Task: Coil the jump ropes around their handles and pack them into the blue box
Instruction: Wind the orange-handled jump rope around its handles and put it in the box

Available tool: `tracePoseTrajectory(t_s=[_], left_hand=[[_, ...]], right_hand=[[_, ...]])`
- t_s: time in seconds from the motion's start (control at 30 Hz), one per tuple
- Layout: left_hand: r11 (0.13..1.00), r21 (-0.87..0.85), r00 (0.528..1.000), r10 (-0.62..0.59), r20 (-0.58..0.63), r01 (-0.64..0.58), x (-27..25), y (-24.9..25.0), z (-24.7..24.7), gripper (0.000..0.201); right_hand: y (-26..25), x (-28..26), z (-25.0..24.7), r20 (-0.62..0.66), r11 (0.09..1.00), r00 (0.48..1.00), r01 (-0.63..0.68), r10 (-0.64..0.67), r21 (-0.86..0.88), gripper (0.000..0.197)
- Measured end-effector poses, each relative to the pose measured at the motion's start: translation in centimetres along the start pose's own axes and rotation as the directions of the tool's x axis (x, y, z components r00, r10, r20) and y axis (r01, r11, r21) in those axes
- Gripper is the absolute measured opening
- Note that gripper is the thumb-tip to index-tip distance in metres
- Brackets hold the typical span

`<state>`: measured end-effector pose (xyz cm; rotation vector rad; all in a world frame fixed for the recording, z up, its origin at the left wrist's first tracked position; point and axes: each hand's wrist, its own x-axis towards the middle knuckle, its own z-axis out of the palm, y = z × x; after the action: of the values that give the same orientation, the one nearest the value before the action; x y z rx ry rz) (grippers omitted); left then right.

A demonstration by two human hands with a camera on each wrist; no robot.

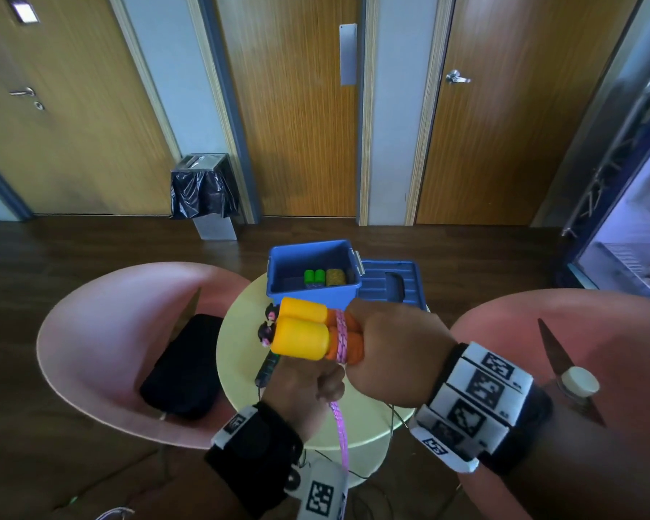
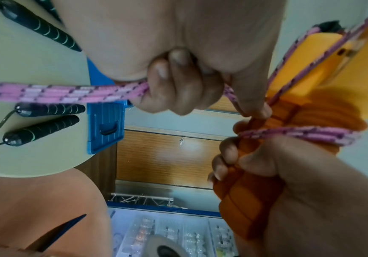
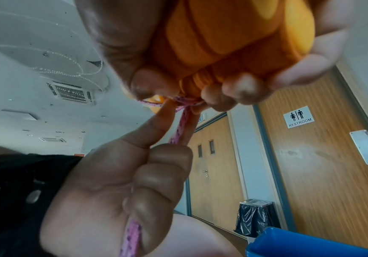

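The right hand (image 1: 394, 354) is clenched around the paired orange-and-yellow plastic jump-rope handles (image 1: 304, 332), held above the round pale-yellow table (image 1: 237, 369) just in front of the open blue plastic box (image 1: 312, 290). The left hand (image 1: 301, 388), below them, pinches the pink braided rope (image 2: 68, 91). If that pinch slackens, the few turns could loosen and slip off the handles.

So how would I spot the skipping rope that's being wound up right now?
Find the round pale table with the blue box. Just in front of the box, the right hand grips two yellow-and-orange handles side by side. Only this rope is pink; those on the table have black handles.
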<state>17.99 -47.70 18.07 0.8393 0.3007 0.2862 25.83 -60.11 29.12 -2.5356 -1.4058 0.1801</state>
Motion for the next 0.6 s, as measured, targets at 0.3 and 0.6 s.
tracePoseTrajectory(t_s=[0.3,0.6], left_hand=[[0.728,0.633,0.937,0.350,-0.014,-0.262,-0.5,0.9,0.8,0.034],[0.519,0.817,0.961,0.237,0.146,-0.252,-2.2,-0.2,1.4,0.032]], right_hand=[[-0.2,1.2,0.6,0.011,0.989,0.990,-0.139,0.139,0.045,0.016],[2.4,4.0,0.3,-0.071,0.970,0.970,-0.237,0.234,-0.045,0.017]])
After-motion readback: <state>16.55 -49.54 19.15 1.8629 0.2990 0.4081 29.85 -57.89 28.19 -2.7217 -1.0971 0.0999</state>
